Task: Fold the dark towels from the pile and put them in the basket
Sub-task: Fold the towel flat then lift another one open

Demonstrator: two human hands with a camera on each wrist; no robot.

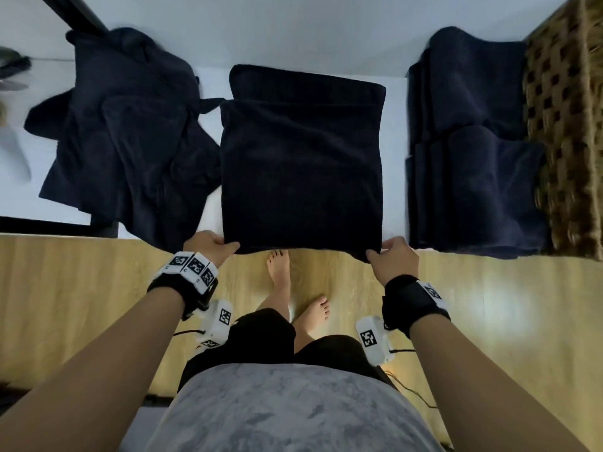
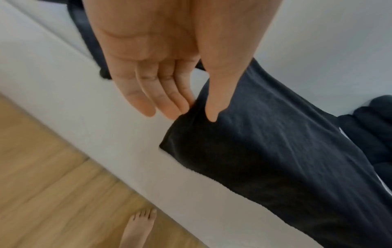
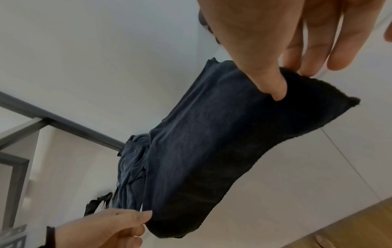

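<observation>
Head view: dark towel (image 1: pixel 301 161) lies half-folded mid-surface on the white bed (image 1: pixel 293 34), its near edge at the bed's front edge. Left hand (image 1: pixel 208 246) pinches the near-left corner, right hand (image 1: pixel 393 257) the near-right corner. Unfolded pile (image 1: pixel 120 132) sits toward the bed's left side, touching the towel. Folded towels (image 1: pixel 473 151) are stacked at the right, against the woven basket (image 1: pixel 567 125). I judge the task partway: several folded, none visibly in the basket, pile left.

Left wrist view: thumb (image 2: pixel 214 104) on top of the towel corner, fingers (image 2: pixel 161 99) nearly straight, tips tucked at the edge; a narrow pinch.

Right wrist view: thumb (image 3: pixel 273 83) presses on top, fingers (image 3: pixel 305 55) curl beneath the corner, cloth between them, lifted slightly off the bed.
</observation>
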